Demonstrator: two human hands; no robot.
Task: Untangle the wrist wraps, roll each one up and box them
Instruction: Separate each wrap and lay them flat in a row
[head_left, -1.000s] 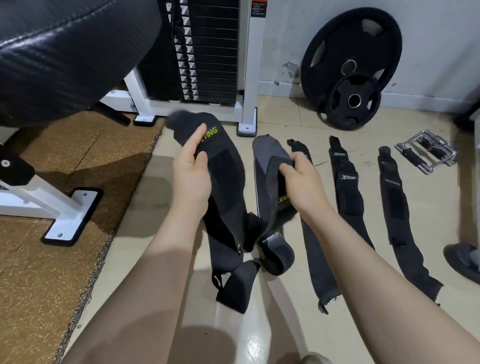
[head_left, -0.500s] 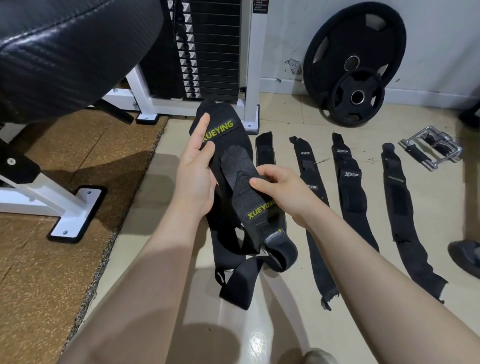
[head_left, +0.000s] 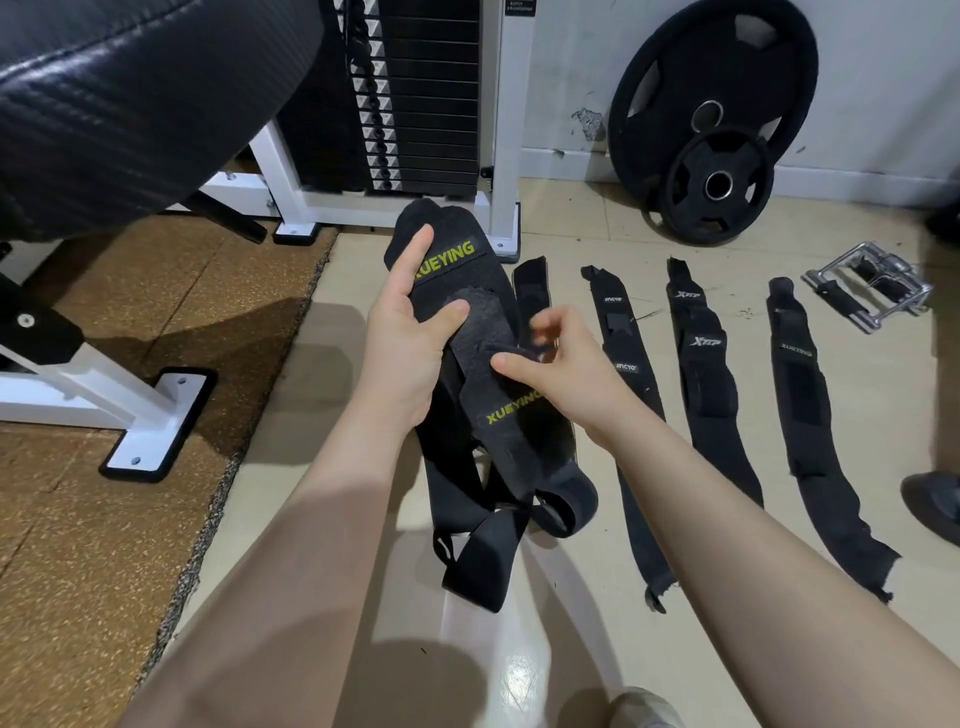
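Two black wrist wraps with yellow XUEYING lettering hang tangled between my hands above the tiled floor. My left hand (head_left: 410, 338) holds the upper wrap (head_left: 457, 260), thumb on its front and fingers behind. My right hand (head_left: 561, 369) pinches the grey hook-and-loop end of the second wrap (head_left: 498, 410) between thumb and blurred fingers. Their loops and tails (head_left: 498, 530) dangle below. Several more black wraps lie flat in a row on the floor to the right, among them one (head_left: 623, 364), an XTEP one (head_left: 701, 353) and the rightmost (head_left: 800, 374). No box is visible.
A brown rubber mat (head_left: 130, 519) and a white bench foot (head_left: 150, 426) sit left. A weight stack (head_left: 415, 93) stands behind. Weight plates (head_left: 717, 119) lean on the wall. A chrome cable handle (head_left: 867, 291) lies far right, and a dark shoe (head_left: 935, 504) at the right edge.
My right hand has shifted its grip up along the second wrap to its hook-and-loop end. The left hand has kept the upper wrap almost still.
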